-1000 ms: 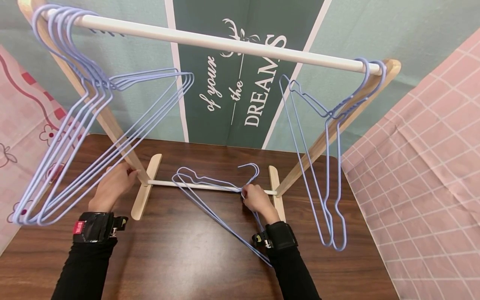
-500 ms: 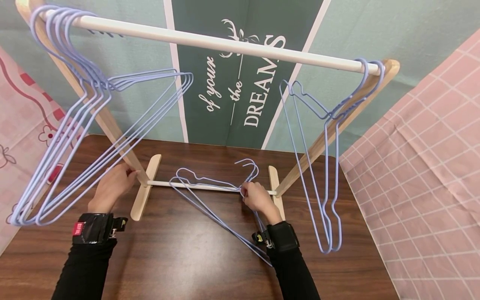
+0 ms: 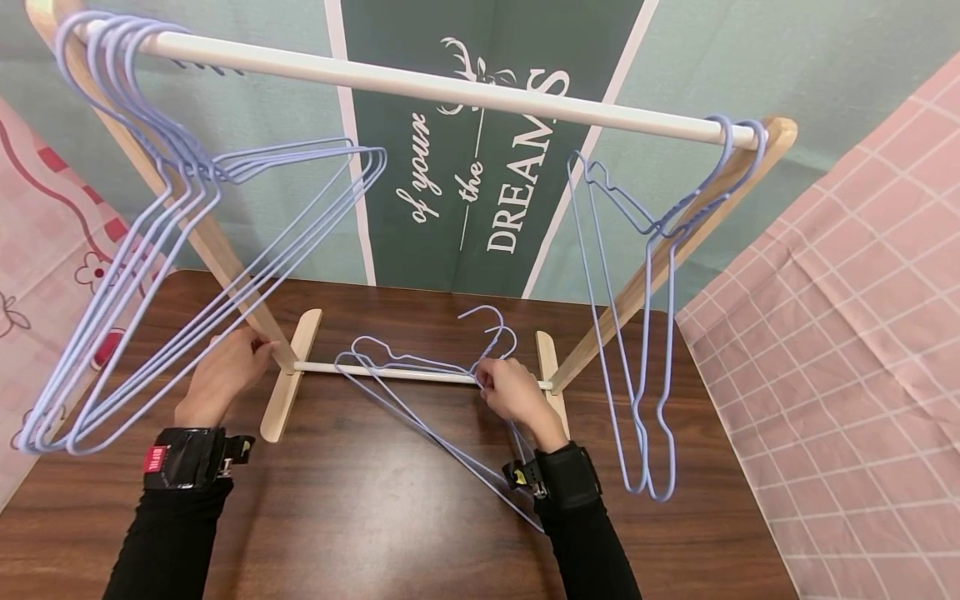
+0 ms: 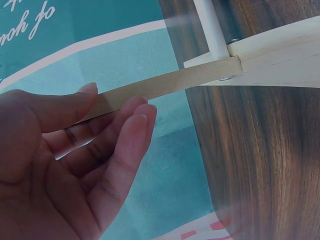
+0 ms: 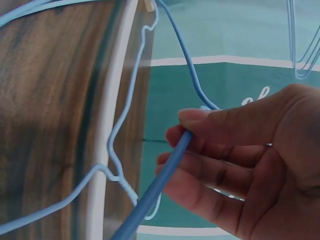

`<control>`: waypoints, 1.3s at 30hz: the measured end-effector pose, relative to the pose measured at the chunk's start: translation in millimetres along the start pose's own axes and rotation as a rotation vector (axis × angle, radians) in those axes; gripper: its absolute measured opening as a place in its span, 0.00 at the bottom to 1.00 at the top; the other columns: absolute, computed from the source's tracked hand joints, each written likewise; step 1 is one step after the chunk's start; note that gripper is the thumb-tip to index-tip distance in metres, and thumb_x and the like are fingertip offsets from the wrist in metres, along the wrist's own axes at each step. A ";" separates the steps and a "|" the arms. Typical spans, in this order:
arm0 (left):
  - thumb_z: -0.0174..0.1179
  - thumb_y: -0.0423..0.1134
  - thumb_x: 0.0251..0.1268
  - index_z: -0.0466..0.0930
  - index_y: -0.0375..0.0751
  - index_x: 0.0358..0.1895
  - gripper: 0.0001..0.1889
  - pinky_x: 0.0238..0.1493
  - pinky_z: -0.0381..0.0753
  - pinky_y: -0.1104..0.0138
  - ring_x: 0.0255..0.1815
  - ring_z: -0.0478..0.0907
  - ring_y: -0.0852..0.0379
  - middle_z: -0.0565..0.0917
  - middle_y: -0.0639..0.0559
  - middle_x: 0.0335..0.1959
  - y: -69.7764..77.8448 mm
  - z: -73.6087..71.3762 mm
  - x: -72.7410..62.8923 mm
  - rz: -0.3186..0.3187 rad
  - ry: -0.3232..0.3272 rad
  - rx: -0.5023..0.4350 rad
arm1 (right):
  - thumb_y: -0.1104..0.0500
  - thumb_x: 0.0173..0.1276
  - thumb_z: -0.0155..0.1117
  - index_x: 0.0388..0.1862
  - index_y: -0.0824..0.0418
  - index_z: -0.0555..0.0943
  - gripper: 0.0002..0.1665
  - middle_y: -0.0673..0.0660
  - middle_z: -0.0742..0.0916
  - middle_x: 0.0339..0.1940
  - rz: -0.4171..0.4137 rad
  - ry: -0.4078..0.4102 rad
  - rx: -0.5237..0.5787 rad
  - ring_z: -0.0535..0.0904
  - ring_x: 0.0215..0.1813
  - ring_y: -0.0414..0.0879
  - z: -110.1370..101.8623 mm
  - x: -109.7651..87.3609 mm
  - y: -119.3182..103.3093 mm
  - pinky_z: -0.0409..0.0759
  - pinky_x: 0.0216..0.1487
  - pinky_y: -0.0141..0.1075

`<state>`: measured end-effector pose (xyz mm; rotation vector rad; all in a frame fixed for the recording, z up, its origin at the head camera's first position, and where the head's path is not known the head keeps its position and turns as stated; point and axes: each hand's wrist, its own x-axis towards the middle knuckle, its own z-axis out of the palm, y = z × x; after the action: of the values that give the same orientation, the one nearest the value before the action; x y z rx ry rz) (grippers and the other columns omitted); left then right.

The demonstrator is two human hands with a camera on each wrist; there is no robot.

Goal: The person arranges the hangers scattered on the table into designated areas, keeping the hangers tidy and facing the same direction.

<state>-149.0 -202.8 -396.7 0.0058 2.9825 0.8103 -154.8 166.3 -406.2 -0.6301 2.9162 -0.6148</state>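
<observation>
My left hand (image 3: 227, 371) holds the lower part of the rack's left wooden upright (image 4: 165, 81), thumb on one side and fingers on the other. Low over the table, my right hand (image 3: 513, 392) pinches a blue wire hanger (image 5: 165, 172) just below its hook, between thumb and fingers. A second blue hanger (image 5: 126, 107) lies by the rack's white lower bar (image 3: 315, 367), partly overlapped by the held one. The held hanger's hook sits higher and further left than the other hook in the head view.
Several blue hangers (image 3: 198, 171) hang bunched at the left end of the white top rod (image 3: 450, 87). Two more hangers (image 3: 672, 229) hang at its right end. The rack's wooden feet (image 3: 551, 358) stand on the brown table (image 3: 360, 517), with curtains behind and at both sides.
My right hand has tilted the held hanger slightly up, so its hook has separated from the other hook, upward and leftward. The hangers at right sway slightly. My left hand stays on the upright.
</observation>
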 end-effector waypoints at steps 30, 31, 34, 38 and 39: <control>0.47 0.38 0.68 0.73 0.28 0.40 0.14 0.22 0.60 0.63 0.20 0.64 0.51 0.71 0.44 0.21 0.4 0.7 -0.2 -0.020 -0.004 0.017 | 0.71 0.50 0.65 0.25 0.61 0.77 0.08 0.49 0.79 0.19 -0.085 0.199 0.039 0.72 0.22 0.41 -36.7 -13.3 -30.2 0.70 0.26 0.35; 0.47 0.38 0.68 0.73 0.27 0.40 0.14 0.22 0.59 0.64 0.20 0.64 0.51 0.70 0.44 0.20 0.6 0.6 -0.2 -0.021 -0.002 0.017 | 0.71 0.50 0.65 0.25 0.61 0.76 0.08 0.49 0.79 0.19 -0.088 0.208 0.037 0.72 0.22 0.41 -38.5 -13.9 -30.8 0.70 0.26 0.35; 0.47 0.38 0.68 0.73 0.27 0.40 0.14 0.21 0.59 0.64 0.19 0.64 0.52 0.70 0.45 0.19 0.9 0.6 0.1 -0.021 0.005 0.022 | 0.71 0.49 0.65 0.24 0.61 0.76 0.08 0.50 0.79 0.18 -0.098 0.231 0.035 0.72 0.22 0.42 -43.8 -15.3 -32.1 0.69 0.25 0.35; 0.48 0.38 0.67 0.73 0.28 0.39 0.13 0.21 0.60 0.63 0.19 0.64 0.51 0.71 0.44 0.19 0.7 0.5 0.4 -0.011 0.021 0.029 | 0.71 0.48 0.65 0.25 0.62 0.77 0.08 0.50 0.79 0.18 -0.112 0.251 0.034 0.72 0.22 0.42 -50.1 -17.4 -32.3 0.70 0.25 0.35; 0.48 0.38 0.67 0.73 0.28 0.38 0.13 0.22 0.60 0.63 0.20 0.64 0.51 0.71 0.45 0.20 0.6 0.5 0.4 -0.009 0.023 0.029 | 0.71 0.48 0.65 0.25 0.62 0.76 0.08 0.50 0.79 0.18 -0.112 0.253 0.032 0.72 0.22 0.42 -51.7 -18.1 -32.2 0.70 0.25 0.35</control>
<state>-149.3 -202.0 -396.9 -0.0166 3.0135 0.7716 -135.3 165.9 -345.7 -0.7683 3.1101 -0.8080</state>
